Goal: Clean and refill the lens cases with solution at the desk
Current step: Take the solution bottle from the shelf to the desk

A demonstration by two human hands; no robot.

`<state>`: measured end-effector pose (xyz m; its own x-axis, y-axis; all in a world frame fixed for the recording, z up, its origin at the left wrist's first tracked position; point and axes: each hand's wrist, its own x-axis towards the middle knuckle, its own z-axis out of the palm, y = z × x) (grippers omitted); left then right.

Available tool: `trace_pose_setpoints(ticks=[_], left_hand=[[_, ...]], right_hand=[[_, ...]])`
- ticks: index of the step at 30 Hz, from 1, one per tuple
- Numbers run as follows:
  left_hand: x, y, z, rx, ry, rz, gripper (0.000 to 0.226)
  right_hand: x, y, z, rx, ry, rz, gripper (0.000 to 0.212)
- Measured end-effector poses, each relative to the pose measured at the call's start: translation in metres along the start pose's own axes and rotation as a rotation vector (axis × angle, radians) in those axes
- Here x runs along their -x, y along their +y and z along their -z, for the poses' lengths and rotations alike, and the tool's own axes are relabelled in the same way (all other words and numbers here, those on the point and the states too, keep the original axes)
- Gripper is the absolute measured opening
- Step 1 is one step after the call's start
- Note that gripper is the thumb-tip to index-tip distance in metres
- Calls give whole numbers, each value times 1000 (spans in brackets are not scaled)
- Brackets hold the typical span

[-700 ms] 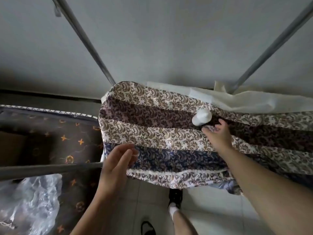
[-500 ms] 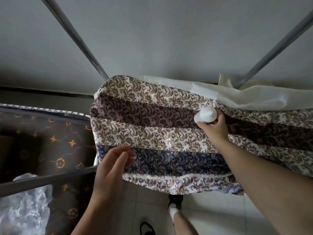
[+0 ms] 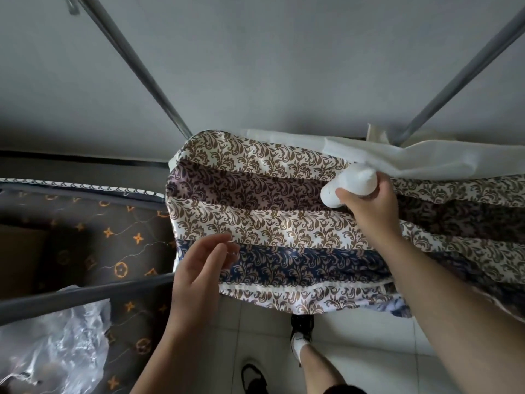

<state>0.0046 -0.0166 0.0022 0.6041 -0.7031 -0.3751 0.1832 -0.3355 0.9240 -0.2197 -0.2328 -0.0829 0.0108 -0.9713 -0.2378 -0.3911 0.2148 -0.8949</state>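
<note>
The bottle [image 3: 349, 184] is plain white. The cloth [image 3: 270, 211] beneath it runs in bands of leafy scrollwork: brown on cream, dark plum on mauve, brown on cream again, pale on navy, then brown on white at the hem. A cream sheet [image 3: 426, 160] lies behind it. The dark brown mattress [image 3: 93, 240] carries orange stars and ringed flowers. The poles [image 3: 136, 61] are grey.

The right hand [image 3: 369, 206] covers the near side of the white bottle [image 3: 350, 184], any label is unreadable, and the patterned fabric [image 3: 255, 211] runs past the right frame edge.
</note>
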Motion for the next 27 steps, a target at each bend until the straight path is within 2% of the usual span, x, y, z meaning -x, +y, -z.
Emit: trace_pose_setpoints(ticks=[6,12,16,22,27], left_hand=[[56,34,38,-82,-89,-80,21],[131,61,93,-135,-223,-136,21],[173,55,124,-109,-367,-125,22],[211,50,142,-203,-627,-87,19],[230,55,123,-274,-853,-112,18]], right_hand=[[118,-75,48,-246,-199,123,54],[257,-110,75,-394,-329,52,44],[356,-104,84,-400,-228,18,39],[481,-88,96,-445,37,-48,30],[568,-66,97,-393,305,-96,42]])
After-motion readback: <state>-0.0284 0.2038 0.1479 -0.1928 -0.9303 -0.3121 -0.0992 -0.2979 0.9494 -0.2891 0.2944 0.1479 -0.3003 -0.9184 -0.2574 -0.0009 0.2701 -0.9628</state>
